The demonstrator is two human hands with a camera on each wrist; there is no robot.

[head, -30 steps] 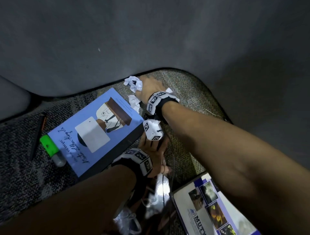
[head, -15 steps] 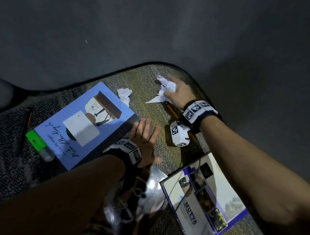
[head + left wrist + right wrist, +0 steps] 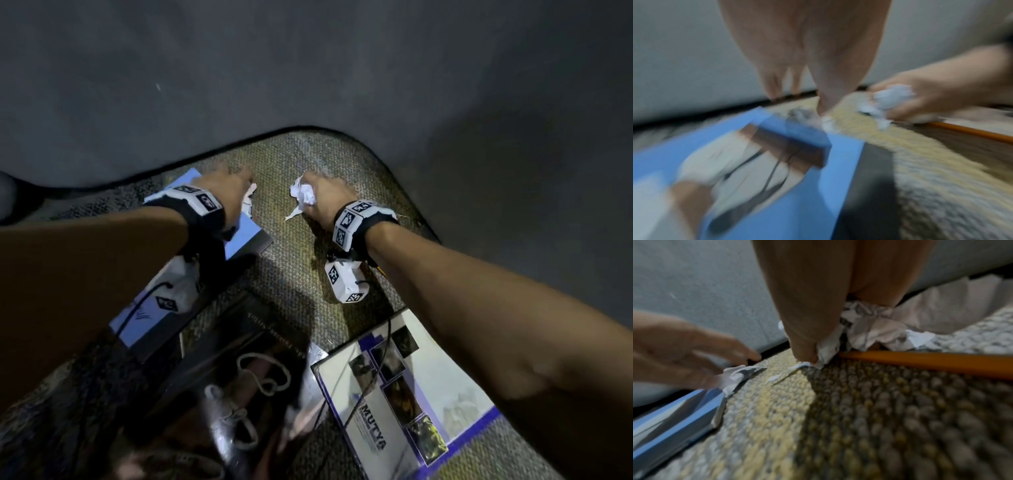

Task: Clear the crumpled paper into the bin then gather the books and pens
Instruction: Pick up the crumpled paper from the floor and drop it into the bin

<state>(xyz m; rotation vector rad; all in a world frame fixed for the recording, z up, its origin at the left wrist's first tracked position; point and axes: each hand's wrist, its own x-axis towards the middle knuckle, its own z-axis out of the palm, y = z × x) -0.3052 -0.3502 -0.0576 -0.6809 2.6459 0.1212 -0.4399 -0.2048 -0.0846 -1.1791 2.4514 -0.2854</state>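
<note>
Crumpled paper (image 3: 303,195) was clamped in the right hand (image 3: 322,198), low over the carpet; the left hand (image 3: 227,192) reached another scrap (image 3: 248,202) by the blue book (image 3: 245,229), grip unclear. Bin unseen; books and pencil (image 3: 931,361) remained ungathered.

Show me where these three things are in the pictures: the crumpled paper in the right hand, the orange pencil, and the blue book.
crumpled paper (image 3: 303,195), head view, on the white wad beside the knuckles.
orange pencil (image 3: 931,361), right wrist view, on the middle of its shaft.
blue book (image 3: 842,155), left wrist view, on the plain blue cover.
</note>
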